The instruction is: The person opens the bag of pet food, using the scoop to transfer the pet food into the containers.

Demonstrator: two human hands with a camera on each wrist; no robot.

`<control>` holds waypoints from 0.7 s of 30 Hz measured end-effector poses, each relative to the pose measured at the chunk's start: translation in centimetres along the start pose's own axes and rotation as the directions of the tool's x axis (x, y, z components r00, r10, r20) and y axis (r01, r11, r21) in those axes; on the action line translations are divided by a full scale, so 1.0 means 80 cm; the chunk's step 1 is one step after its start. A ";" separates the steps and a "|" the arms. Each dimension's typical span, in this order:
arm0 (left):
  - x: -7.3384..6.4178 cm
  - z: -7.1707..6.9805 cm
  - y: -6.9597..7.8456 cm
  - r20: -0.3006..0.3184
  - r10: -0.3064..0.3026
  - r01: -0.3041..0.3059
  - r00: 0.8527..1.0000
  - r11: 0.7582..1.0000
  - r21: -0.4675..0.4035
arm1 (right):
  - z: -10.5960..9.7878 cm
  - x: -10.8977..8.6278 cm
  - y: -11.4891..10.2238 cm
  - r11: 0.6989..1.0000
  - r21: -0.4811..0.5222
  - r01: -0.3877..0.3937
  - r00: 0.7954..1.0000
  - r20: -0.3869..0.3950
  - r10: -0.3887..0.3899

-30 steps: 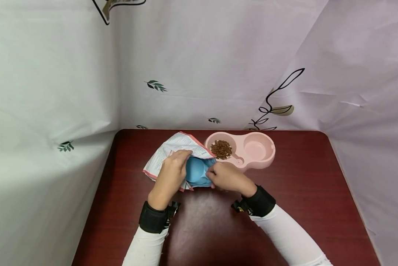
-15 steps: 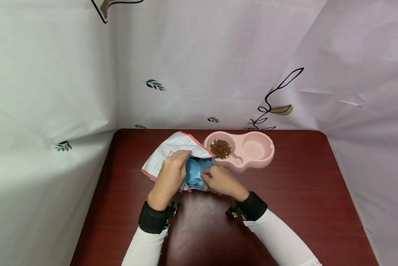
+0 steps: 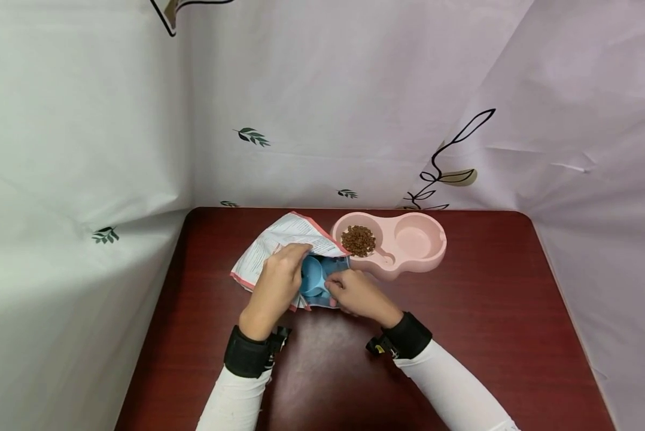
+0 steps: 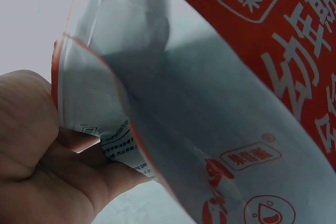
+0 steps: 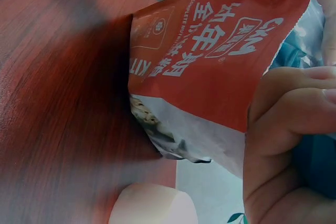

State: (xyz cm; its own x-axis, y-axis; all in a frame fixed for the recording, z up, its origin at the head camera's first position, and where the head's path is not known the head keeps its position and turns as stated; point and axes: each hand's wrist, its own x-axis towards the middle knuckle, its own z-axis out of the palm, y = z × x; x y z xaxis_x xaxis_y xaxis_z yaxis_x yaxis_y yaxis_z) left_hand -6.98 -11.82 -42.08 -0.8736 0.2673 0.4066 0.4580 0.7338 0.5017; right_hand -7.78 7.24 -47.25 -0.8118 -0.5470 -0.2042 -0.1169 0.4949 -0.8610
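A pet food bag (image 3: 271, 242), white with red edges, lies slanted on the table with its mouth open to the right. My left hand (image 3: 276, 278) grips the bag's edge at the mouth; the left wrist view shows fingers behind the folded printed edge (image 4: 94, 93). Within the mouth sits a light blue scoop (image 3: 312, 276), its round cup partly hidden by the left hand. My right hand (image 3: 361, 293) pinches the scoop's handle with curled fingers. Seen from the right wrist, the bag's red front (image 5: 215, 51) stands just beyond that hand (image 5: 289, 129).
A pink double bowl (image 3: 389, 266) stands right behind the bag. Brown kibble (image 3: 358, 240) fills part of its left compartment; the right compartment (image 3: 413, 240) shows a bare bottom. The dark red table (image 3: 489, 299) meets white, leaf-printed sheeting (image 3: 312, 120) at the back.
My right hand has moved a little left with the scoop, toward the bag's inside. The scoop has turned, so its hollow now shows. My left hand keeps its place on the bag.
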 end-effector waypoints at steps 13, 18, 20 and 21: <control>0.002 -0.003 -0.001 0.002 -0.010 0.010 1.000 1.000 -0.018 | -0.014 -0.012 0.003 0.992 0.122 -0.036 0.999 0.029 0.032; 0.005 -0.008 -0.005 -0.011 -0.020 0.020 1.000 0.999 -0.026 | -0.028 -0.031 0.008 0.981 0.194 0.018 0.998 0.054 -0.029; 0.005 -0.009 -0.006 -0.011 -0.024 0.024 1.000 0.999 -0.029 | -0.030 -0.039 0.016 0.975 0.217 0.042 0.996 0.064 -0.057; 0.005 -0.009 -0.006 -0.009 -0.027 0.026 1.000 0.999 -0.032 | -0.030 -0.044 0.022 0.970 0.235 0.058 0.995 0.065 -0.075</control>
State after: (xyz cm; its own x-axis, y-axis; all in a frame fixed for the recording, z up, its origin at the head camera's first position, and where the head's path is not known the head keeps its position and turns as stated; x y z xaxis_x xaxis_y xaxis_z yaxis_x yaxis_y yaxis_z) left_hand -7.44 -12.53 -41.58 -0.8840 0.2423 0.3997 0.4400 0.7202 0.5364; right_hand -6.51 11.62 -46.92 -0.7621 -0.6252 -0.1684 -0.0261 0.2896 -0.9568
